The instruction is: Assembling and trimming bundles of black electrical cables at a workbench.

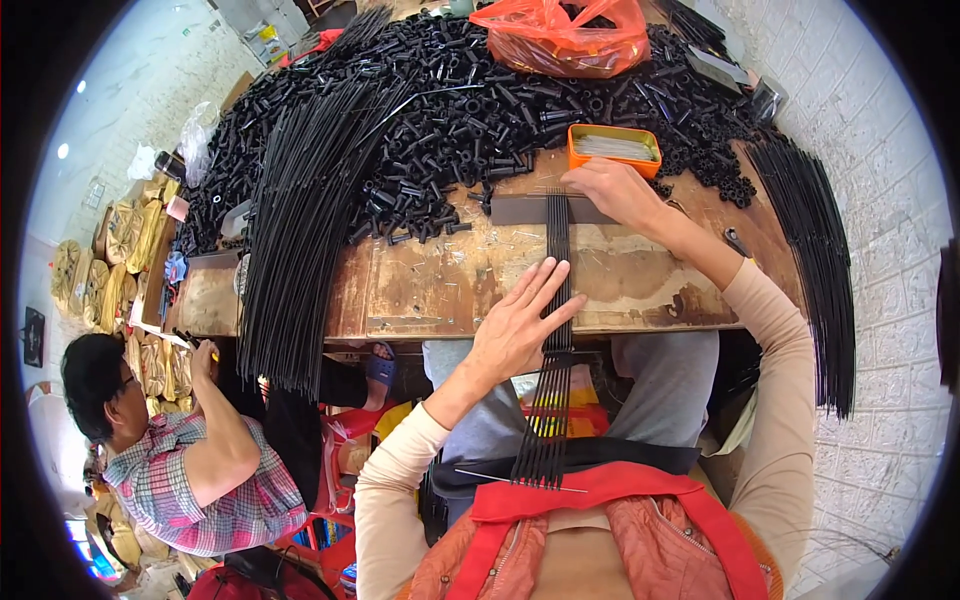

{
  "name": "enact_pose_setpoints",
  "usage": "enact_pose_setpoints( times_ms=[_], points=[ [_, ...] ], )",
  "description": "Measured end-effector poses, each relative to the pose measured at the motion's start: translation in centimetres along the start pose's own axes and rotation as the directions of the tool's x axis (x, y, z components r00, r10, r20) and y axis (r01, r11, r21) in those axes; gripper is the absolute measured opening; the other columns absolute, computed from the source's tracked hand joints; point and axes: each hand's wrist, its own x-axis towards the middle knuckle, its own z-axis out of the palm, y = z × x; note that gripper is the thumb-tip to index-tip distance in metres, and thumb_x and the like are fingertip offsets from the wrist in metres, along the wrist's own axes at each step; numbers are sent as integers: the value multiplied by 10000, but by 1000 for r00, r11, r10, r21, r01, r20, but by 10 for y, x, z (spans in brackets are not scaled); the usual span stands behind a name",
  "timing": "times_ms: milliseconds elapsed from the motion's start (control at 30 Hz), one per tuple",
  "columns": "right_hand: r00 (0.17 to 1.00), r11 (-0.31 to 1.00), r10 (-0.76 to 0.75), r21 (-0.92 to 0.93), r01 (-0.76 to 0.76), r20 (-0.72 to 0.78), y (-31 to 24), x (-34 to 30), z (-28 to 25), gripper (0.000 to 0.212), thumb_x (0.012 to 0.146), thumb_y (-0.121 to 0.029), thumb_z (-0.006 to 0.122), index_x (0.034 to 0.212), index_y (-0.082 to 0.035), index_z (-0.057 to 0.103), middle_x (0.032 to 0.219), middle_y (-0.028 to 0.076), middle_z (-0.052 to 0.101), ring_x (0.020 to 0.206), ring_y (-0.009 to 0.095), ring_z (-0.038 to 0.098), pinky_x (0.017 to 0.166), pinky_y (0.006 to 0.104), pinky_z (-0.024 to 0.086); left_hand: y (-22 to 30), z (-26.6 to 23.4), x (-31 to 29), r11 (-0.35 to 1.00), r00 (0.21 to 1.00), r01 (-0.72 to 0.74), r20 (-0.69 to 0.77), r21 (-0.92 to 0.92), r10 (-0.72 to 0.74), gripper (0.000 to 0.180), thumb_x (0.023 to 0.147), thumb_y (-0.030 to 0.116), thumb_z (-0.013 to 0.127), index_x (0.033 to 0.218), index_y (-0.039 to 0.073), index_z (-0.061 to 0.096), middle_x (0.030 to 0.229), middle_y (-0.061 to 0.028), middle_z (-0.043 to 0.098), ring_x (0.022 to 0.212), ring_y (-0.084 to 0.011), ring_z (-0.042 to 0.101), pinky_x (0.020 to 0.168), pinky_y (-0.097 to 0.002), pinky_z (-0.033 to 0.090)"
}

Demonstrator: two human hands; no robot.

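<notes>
My left hand (518,318) lies flat, fingers stretched out, on a row of several thin black rods (557,240). The rods run side by side from the table over its front edge to my lap, their upper ends across a dark grey bar (520,209). A thin cross-piece (530,482) crosses their lower ends. Beside the upper ends, my right hand (612,190) has thumb and fingers pinched together; what they hold, if anything, is too small to make out. Just behind it stands an orange tin (612,165) filled with thin pale pins or wires.
Small black tubular parts (440,100) heap over the table's back, under a red plastic bag (565,38). Long black rod bundles lie at left (300,220) and right (815,260). Bare wood (430,290) shows in front. Another person (200,460) sits at left.
</notes>
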Motion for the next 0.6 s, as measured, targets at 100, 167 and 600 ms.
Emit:
enact_pose_setpoints(
  times_ms=[100, 167, 600],
  points=[
    [992, 982, 130, -140, -130, -6, -4, -6, -9, 206, 839, -75, 618, 1035, -22, 652, 976, 154, 671, 931, 335, 630, 794, 413, 495, 0, 0, -2, 1000, 1000, 2, 0, 6, -2, 729, 605, -25, 568, 1315, 136, 531, 1497, -189, 335, 1399, -342, 310, 1162, -431, 259],
    [993, 983, 114, -149, -109, 21, 3, -7, -11, 199, 829, -80, 617, 1018, -27, 649, 932, 161, 673, 916, 347, 634, 780, 426, 502, 0, 0, -2, 1000, 1000, -5, -2, 11, 5, 732, 602, -24, 570, 1315, 136, 530, 1500, -188, 329, 1402, -341, 305, 1163, -430, 258],
    [855, 588, -140, 737, -334, 499, -165, -72, -50, 770, 828, -242, 714, 1478, -100, 326, 1497, 104, 376, 1397, 256, 312, 1117, 390, 325, -46, -24, 34, 988, 991, 83, -92, -127, -95, 529, 809, 107, 688, 1315, 123, 534, 1477, -188, 380, 1415, -375, 262, 1157, -468, 239]
  ],
)
